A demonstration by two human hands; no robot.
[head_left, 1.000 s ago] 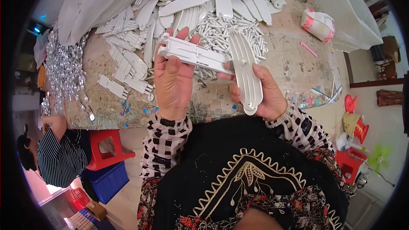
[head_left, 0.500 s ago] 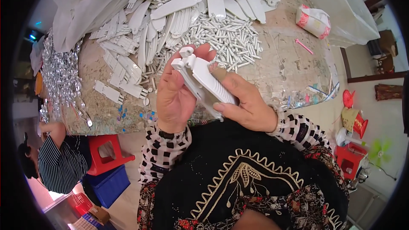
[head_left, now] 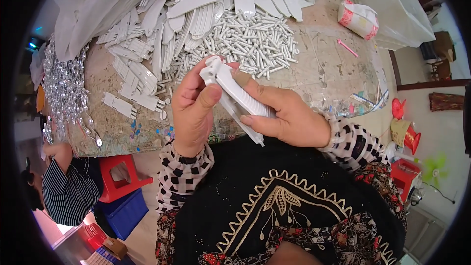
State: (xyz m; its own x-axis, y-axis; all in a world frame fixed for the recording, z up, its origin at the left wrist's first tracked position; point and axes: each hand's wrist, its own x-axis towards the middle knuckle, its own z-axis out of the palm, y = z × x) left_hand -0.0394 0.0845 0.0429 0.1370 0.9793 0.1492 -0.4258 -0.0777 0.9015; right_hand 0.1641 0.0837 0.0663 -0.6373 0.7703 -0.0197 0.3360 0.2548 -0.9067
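My left hand (head_left: 194,105) is closed on a long flat white plastic piece (head_left: 240,123), its thumb pressed near the knuckled upper end. A curved white plastic piece with ribs (head_left: 251,99) is pinched between the thumb and fingers of my right hand (head_left: 289,117). At their upper ends the two pieces meet, and lower down a narrow gap parts them. Whether a pin runs through the joint cannot be made out. A tan wrap (head_left: 243,79) covers a right fingertip. Beyond my hands lies a heap of small white pins (head_left: 255,41).
Large flat white plastic parts (head_left: 198,2) are piled behind the pins, beside a translucent plastic sheet (head_left: 93,10). Silvery strands (head_left: 68,93) hang at the left. A tissue pack (head_left: 358,19) and a pink stick (head_left: 347,47) lie right. Another person (head_left: 71,189) is at lower left near a red stool (head_left: 122,176).
The knuckled ends of the two white pieces have come together. My left thumb has moved onto the joint, and the left fingers have curled in. The whole view has shifted slightly.
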